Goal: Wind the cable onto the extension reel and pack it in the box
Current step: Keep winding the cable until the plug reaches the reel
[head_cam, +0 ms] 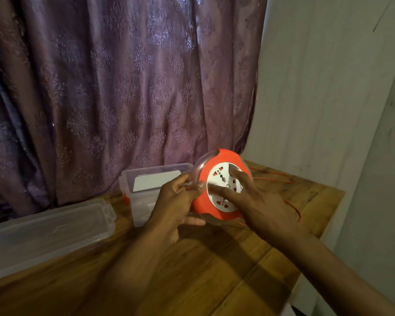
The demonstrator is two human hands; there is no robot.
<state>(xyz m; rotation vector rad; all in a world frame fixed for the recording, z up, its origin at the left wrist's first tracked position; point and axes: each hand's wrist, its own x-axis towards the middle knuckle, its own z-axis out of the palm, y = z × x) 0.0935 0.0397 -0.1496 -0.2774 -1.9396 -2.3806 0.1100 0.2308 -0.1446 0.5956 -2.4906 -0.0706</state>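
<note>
An orange extension reel [224, 160] with a white socket face and a clear handle is held up above the wooden table [214, 265], tilted toward me. My left hand [176, 201] grips its clear handle and left rim. My right hand [258, 206] lies on the white socket face with fingers spread. A thin orange cable [281, 179] trails loose over the table behind and to the right of the reel. The clear plastic box [151, 179] stands open just left of the reel.
The box's clear lid [48, 231] lies flat on the table's left part. A purple patterned curtain [123, 87] hangs behind. A pale wall [328, 87] runs along the right, close to the table's right edge.
</note>
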